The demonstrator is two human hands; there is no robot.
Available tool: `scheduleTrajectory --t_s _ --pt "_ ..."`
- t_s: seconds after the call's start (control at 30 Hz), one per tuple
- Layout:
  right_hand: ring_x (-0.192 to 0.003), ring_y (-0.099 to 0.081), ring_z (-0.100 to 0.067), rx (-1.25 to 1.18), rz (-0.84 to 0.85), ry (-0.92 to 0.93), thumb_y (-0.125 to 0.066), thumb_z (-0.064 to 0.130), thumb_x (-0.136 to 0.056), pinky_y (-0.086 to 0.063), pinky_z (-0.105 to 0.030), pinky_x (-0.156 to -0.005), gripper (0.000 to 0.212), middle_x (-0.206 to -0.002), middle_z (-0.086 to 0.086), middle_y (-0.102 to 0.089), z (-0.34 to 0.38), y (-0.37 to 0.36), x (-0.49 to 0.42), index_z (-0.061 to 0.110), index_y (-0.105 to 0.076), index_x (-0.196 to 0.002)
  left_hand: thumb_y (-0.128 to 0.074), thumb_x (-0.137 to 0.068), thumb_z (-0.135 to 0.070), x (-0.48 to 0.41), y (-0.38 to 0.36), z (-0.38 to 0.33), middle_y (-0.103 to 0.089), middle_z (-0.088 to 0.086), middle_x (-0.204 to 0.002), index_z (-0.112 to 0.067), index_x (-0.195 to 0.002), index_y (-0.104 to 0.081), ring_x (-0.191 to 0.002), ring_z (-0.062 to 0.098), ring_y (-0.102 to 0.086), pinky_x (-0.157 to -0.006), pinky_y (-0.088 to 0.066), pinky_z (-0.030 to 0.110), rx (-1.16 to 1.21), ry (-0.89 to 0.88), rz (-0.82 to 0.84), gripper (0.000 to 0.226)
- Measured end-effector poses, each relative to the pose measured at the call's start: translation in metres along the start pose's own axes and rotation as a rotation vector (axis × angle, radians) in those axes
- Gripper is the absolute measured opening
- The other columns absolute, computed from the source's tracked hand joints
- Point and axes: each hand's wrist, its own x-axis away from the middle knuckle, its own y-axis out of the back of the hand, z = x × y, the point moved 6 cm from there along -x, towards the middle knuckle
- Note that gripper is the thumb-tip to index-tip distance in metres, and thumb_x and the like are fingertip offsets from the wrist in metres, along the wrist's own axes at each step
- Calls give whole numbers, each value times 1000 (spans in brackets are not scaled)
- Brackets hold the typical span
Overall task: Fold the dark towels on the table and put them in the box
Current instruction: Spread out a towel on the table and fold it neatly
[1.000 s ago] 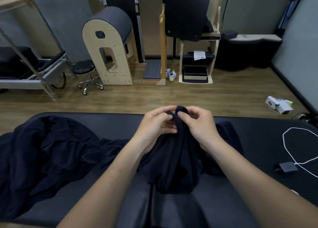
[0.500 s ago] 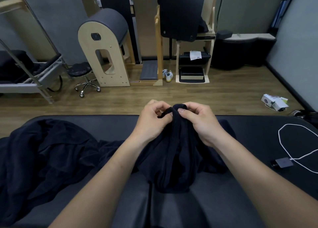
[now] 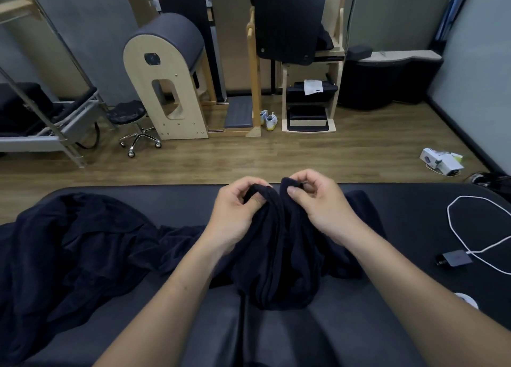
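Dark towels: several of them, all lying on the black padded table (image 3: pixel 414 206); as far as I can judge, none is folded yet.
Pile at the left (image 3: pixel 69 242): the biggest mass of cloth, crumpled and loose, covering the left part of the table and reaching toward the middle. How many towels are in it I cannot tell.
Towel in hand (image 3: pixel 279 256): in the middle, lifted by its upper edge near the far side of the table. The rest hangs bunched and rests on the table surface.
Left hand (image 3: pixel 235 209): thumb and curled fingers pinch a piece of the towel's top edge.
Right hand (image 3: pixel 320 200): the same kind of pinch on the neighbouring piece of the edge. The two hands are near each other but apart.
White cable (image 3: pixel 453 228) and small adapter (image 3: pixel 455 258): on the right part of the table, well apart from the lifted towel.
Box: not visible, so I cannot say where it stands.
Step in hand: in my judgement the very beginning of the first fold, with the fingers searching along the edge.
Next move: the hands probably need to travel apart along the edge until each holds a corner, so that the towel opens flat. The cloth is limp and dark on a dark surface, so the corners must be found more by feel than by eye.
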Motion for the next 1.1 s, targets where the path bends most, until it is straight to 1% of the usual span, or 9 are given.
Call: scheduleTrajectory --t_s 0.1,0.2,0.33,0.4,0.5,0.6,0.77,0.97,1.1 --pt "-71 -62 -27 132 66 96 -55 7 -97 -51 -42 -67 31 -83 -4 -69 8 -14 7 37 -56 -96 -64 -92 5 4 2 4 -72 -5 -89 -29 -82 -75 -87 13 -65 -82 -52 28 114 -10 3 37" --pt "-78 -63 -19 314 35 154 -52 6 -93 -50 -42 -77 39 -84 6 -70 14 -21 9 41 -64 -80 -67 -88 1 8 3 4 -73 -7 -88 -32 -82 -77 -85 11 -65 -82 -51 26 166 -17 -4 35" --pt "-70 -63 -5 223 19 118 -69 30 -86 -50 -34 -69 12 -77 12 -72 12 -26 10 38 -71 -78 -70 -85 11 10 8 2 -73 -2 -86 -26 -80 -76 -84 14 -66 -81 -53 27 162 -39 -32 38" --pt "-68 -63 -6 236 10 166 -75 38 -80 -50 -31 -65 4 -77 10 -72 13 -28 11 35 -72 -81 -73 -81 10 10 10 2 -71 3 -82 -21 -78 -71 -81 18 -64 -78 -53 32 154 -27 -57 31" --pt "-76 -63 -4 285 -11 206 -81 32 -77 -45 -19 -65 16 -85 12 -70 14 -31 11 28 -76 -91 -75 -79 3 11 13 1 -67 8 -82 -14 -82 -67 -80 22 -60 -78 -49 37 147 -39 -89 19" --pt "-83 -65 -5 304 -51 222 -83 31 -74 -52 -22 -68 23 -89 15 -67 14 -33 14 29 -75 -96 -74 -84 4 10 15 1 -64 7 -81 -17 -81 -67 -79 19 -58 -77 -48 35 146 -51 -107 22" --pt "-66 -60 1 327 -275 264 -74 12 -81 -38 -5 -61 7 -75 14 -67 18 -25 16 17 -78 -84 -68 -81 -8 9 13 3 -63 14 -83 -25 -77 -66 -78 24 -57 -74 -46 38 170 -17 -96 18" --pt "-70 -60 2 333 -320 240 -70 14 -87 -39 -6 -65 8 -72 14 -66 26 -18 5 14 -76 -81 -65 -87 -18 8 1 -1 -65 0 -80 -26 -78 -72 -78 12 -57 -74 -47 25 99 4 31 13" --pt "-63 -59 0 292 -343 212 -70 23 -88 -40 -13 -62 15 -64 14 -66 24 -14 2 17 -74 -75 -72 -78 -35 8 6 -9 -65 -13 -90 -37 -76 -74 -80 5 -57 -76 -44 22 9 -112 -13 4"
